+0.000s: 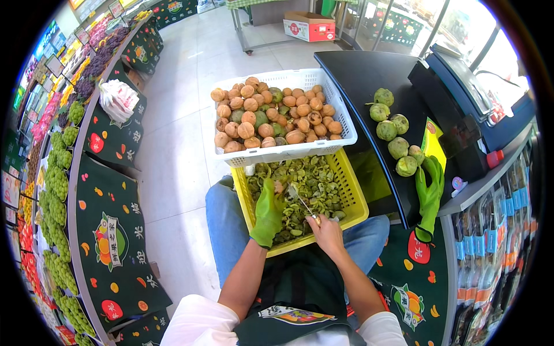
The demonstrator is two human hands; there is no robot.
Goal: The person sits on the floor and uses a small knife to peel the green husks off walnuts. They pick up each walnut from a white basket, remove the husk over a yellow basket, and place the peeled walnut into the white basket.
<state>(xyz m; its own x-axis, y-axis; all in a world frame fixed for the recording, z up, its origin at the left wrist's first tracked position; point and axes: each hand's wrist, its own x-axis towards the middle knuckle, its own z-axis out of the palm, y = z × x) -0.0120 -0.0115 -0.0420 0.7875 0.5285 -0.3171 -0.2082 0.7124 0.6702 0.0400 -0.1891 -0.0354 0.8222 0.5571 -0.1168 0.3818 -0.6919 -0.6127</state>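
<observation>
My left hand (267,216) wears a green rubber glove and grips a walnut (278,187), mostly hidden behind the fingers. My bare right hand (327,233) holds a knife by its wooden handle (318,220). The knife blade (305,203) points up and left towards the walnut; whether it touches the nut I cannot tell. Both hands are over a yellow plastic basket (361,205) between my knees, full of cut green husk pieces (314,177). Beyond it, a white plastic crate (298,151) holds many brown walnuts (246,129), a few with green husk on them.
On the black counter (359,69) to the right lie several green-husked walnuts (386,129) and a second green glove (428,190). Shelves with green grapes (56,186) and a hanging white plastic bag (119,100) line the left. A cardboard box (309,27) stands farther off.
</observation>
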